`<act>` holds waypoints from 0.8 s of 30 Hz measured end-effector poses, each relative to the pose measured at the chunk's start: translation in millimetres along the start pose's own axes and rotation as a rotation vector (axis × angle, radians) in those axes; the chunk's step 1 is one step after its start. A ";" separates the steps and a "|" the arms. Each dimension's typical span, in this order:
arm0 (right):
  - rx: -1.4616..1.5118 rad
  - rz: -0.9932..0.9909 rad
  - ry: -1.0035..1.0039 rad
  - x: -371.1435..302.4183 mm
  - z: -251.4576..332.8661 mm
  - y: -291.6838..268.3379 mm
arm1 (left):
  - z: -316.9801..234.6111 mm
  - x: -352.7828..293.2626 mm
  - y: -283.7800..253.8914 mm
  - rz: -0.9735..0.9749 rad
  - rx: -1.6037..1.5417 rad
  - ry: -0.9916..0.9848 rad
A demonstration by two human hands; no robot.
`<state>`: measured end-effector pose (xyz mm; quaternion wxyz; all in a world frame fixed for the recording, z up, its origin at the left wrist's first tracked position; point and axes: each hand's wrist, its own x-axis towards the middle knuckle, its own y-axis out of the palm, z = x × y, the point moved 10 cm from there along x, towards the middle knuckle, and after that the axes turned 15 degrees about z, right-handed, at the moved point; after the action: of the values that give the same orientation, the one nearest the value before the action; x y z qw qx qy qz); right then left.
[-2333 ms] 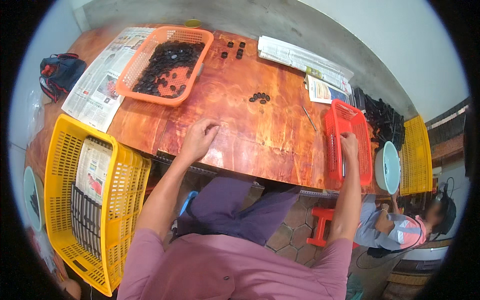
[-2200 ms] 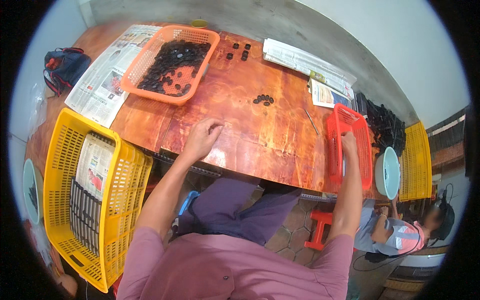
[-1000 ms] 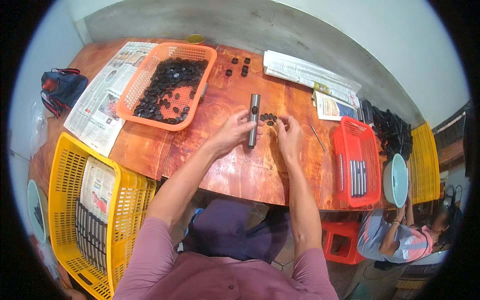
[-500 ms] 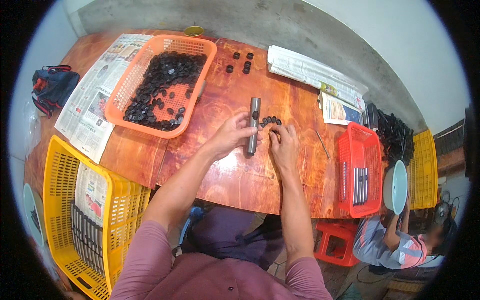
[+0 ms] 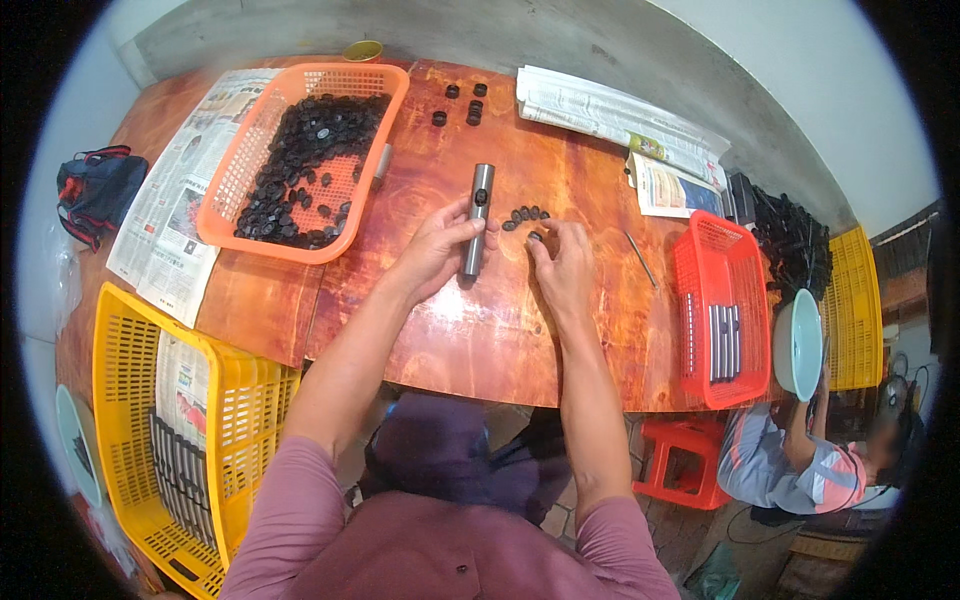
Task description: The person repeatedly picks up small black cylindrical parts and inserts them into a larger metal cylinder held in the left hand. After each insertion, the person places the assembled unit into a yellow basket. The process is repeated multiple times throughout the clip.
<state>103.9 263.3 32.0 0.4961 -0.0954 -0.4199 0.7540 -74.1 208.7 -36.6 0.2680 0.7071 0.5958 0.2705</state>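
Note:
My left hand [image 5: 437, 252] is closed around a grey metal tube [image 5: 472, 250], its fingers wrapped near the middle. The tube is held lengthwise over the table, and a black oval [image 5: 481, 197] shows on its upper side; whether it is a hole or a fitted piece I cannot tell. To the right, my right hand [image 5: 566, 255] pinches a small black oval piece [image 5: 535, 237] at its fingertips, close to the tabletop. Just beyond those fingertips lie several loose black oval pieces [image 5: 523, 214] in a small curved group.
An orange basket [image 5: 378, 165] of black pieces stands at the far left. Several black rings [image 5: 474, 106] lie at the back. On the right are a thin metal rod [image 5: 641, 258] and a red basket [image 5: 727, 390] with tubes. A yellow crate [image 5: 250, 400] is lower left; another person [image 5: 800, 465] sits lower right.
The whole view has shifted slightly. The tube in my left hand has moved a little to the left, and a black piece now shows at my right fingertips.

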 end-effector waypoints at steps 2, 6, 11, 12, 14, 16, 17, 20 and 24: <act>0.004 0.050 0.004 0.9 0.6 3.3 | 0.1 -1.0 0.4 -0.005 -0.010 0.005; -0.008 0.109 0.041 1.3 0.1 7.2 | -4.8 -2.6 11.4 0.000 0.039 -0.016; 0.296 0.026 0.047 -2.5 -9.8 3.8 | -5.6 -4.4 15.9 0.027 0.072 -0.031; 0.342 0.035 0.057 -3.5 -16.5 7.4 | -4.9 -3.8 16.3 0.028 0.070 -0.032; 0.433 0.051 0.078 -5.6 -34.3 16.5 | -3.4 -2.3 16.9 0.033 0.066 -0.034; 0.212 0.109 -0.011 -3.9 -17.1 12.7 | -3.8 -2.3 16.6 0.043 0.084 -0.027; 0.101 0.137 -0.056 -3.1 -7.7 12.7 | -4.0 -2.6 16.1 0.049 0.093 -0.023; 0.016 0.069 -0.036 -3.0 -0.8 7.6 | -0.4 -2.7 17.3 0.086 0.085 -0.038; 0.070 -0.030 0.028 -5.6 -10.6 -4.3 | 2.2 -2.1 19.4 0.126 0.086 -0.053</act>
<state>115.5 265.0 26.9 0.5162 -0.0821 -0.3875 0.7593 -59.3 203.6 -24.7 0.2357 0.7610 0.5538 0.2423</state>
